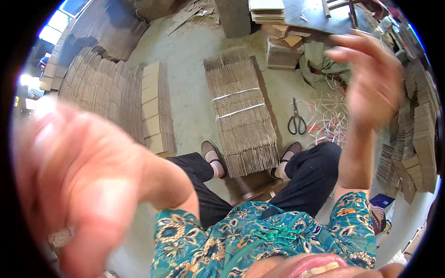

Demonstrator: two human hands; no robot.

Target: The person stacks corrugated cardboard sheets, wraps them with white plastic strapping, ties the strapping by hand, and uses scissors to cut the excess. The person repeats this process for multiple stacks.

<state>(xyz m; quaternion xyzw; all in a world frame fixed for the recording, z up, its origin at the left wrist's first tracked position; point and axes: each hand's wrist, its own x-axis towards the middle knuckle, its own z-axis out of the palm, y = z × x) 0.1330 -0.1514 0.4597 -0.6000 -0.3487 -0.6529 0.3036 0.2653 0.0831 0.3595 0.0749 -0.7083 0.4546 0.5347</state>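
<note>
My left hand (88,171) is raised large and close at the left, its thumb apart from the fingers and nothing seen in it. Motion blurs the fingertips. My right hand (373,83), also blurred, is up at the right with its fingers spread and no object visible between them. Both hands are apart from the long bundle of folded cardboard pieces (241,125) on the floor between my feet. Two white straps (238,111) cross the bundle's middle. Black-handled scissors (296,121) lie on the floor to the right of it.
Stacked cardboard (99,88) lines the left, beside a row of tan cardboard blocks (153,106). Tangled strap scraps (329,118) lie right of the scissors. More cardboard stacks (412,143) stand at the far right. A block (283,53) sits near a dark table (310,16) behind.
</note>
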